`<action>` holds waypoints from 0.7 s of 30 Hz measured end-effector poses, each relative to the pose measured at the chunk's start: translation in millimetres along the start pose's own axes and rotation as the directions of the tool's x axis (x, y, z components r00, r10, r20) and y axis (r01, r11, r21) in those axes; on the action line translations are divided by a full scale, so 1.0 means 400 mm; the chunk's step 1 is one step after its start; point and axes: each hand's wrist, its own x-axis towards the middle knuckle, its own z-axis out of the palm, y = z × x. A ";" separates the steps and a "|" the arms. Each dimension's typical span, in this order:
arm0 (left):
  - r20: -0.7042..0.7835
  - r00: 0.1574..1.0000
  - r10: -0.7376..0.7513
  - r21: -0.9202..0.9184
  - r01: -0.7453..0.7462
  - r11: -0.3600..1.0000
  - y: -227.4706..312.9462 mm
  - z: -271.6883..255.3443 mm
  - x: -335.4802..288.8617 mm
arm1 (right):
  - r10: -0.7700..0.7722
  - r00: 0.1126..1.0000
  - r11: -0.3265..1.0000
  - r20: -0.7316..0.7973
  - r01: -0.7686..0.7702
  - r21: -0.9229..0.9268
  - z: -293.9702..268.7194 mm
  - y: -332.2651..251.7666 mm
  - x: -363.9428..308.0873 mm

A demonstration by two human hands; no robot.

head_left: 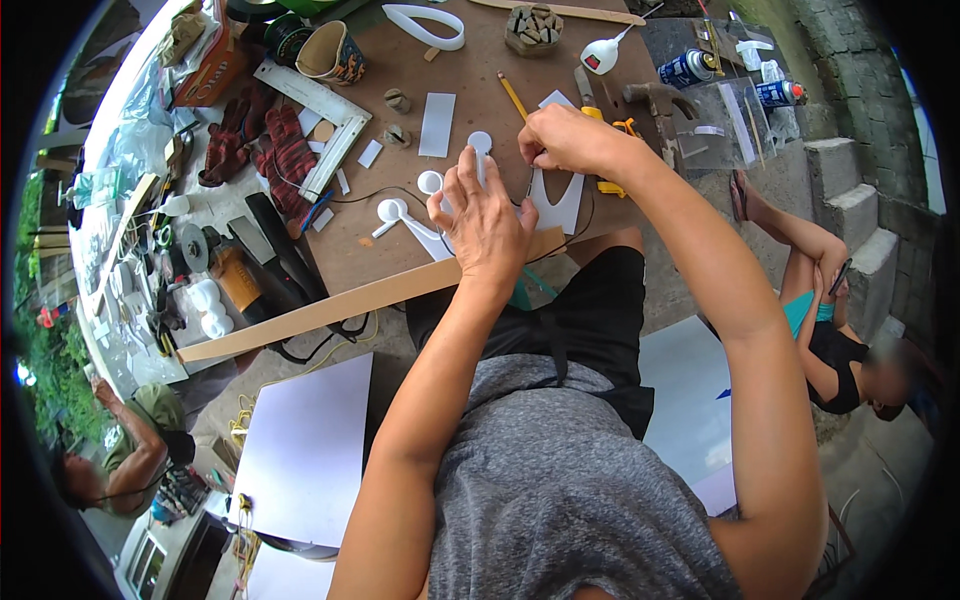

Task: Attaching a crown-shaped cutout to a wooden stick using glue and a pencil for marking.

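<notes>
My left hand (482,215) lies on the brown tabletop with its fingers spread over white cut-out pieces, partly hiding them. One white round-ended piece (480,142) shows past the fingertips, and another white piece with a ring-like round end (392,210) lies to the left. My right hand (568,138) is closed in a pinch just beside it, on something thin and dark that the fingers mostly hide. Below the right hand lies a white sheet piece with a curved notch (560,205). A yellow pencil (512,94) lies just beyond the right hand.
A long wooden strip (370,298) runs along the near table edge. A hammer (660,105), spray cans (688,68) and a white squeeze bottle (602,55) stand or lie at the right. A carpenter's square (338,150), red-black gloves (285,160) and an angle grinder (235,275) crowd the left. Two people sit nearby.
</notes>
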 end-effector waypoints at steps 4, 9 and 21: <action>0.005 1.000 -0.001 -0.027 0.001 1.000 0.000 -0.004 0.003 | 0.012 1.000 1.000 -0.021 -0.012 -0.010 0.000 0.000 -0.003; 0.007 1.000 0.002 -0.032 -0.002 0.999 0.001 -0.006 0.005 | 0.007 1.000 0.999 0.016 -0.006 -0.042 -0.002 -0.001 0.001; -0.061 0.986 0.155 -0.159 -0.163 0.974 -0.014 -0.109 -0.035 | -0.012 0.949 0.997 -0.315 0.037 0.073 0.028 -0.024 -0.171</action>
